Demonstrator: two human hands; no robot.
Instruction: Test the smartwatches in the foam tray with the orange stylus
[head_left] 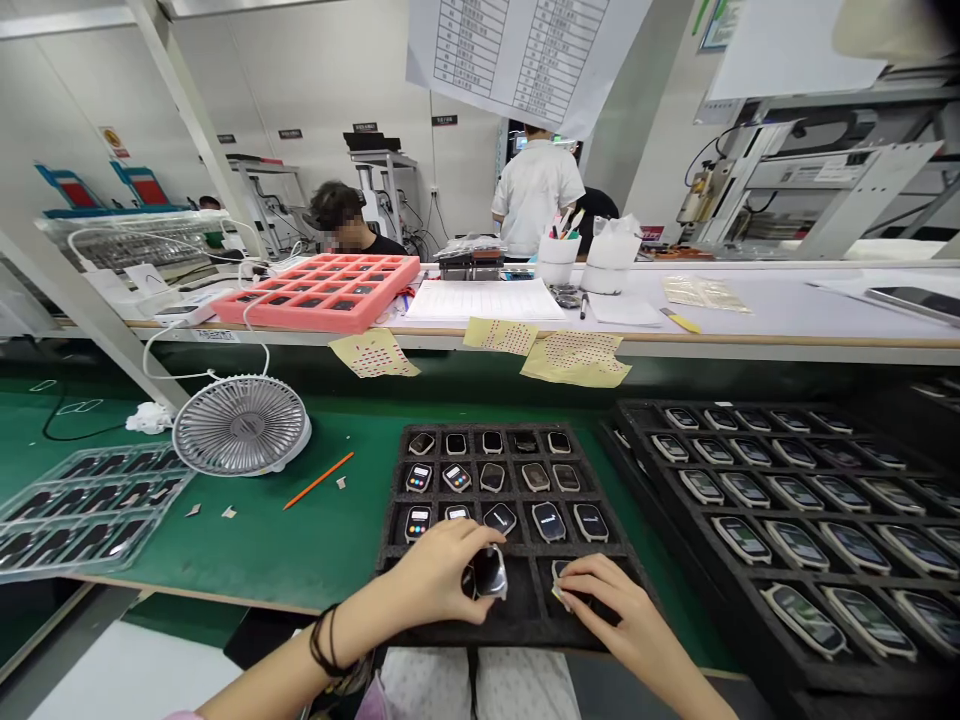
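Observation:
My left hand (431, 572) grips a smartwatch case (490, 572) between thumb and fingers, with its dark shiny face tilted up above the front row of a black foam tray (517, 632). On the right, my right hand (616, 605) has its fingers pinched on another smartwatch (558, 570) at a front compartment; the fingers cover most of that watch. Strapless watches fill the rows behind. Some screens are lit, such as the watch with coloured icons (418, 523), and several others are dark.
A larger black tray of watches (750, 490) stands at the right. On the left lie a round fan (244, 425), an orange stick (319, 481) and a clear plastic tray (82, 500). Behind, a shelf (795, 325) carries a pink foam tray (330, 290). Two people are beyond it.

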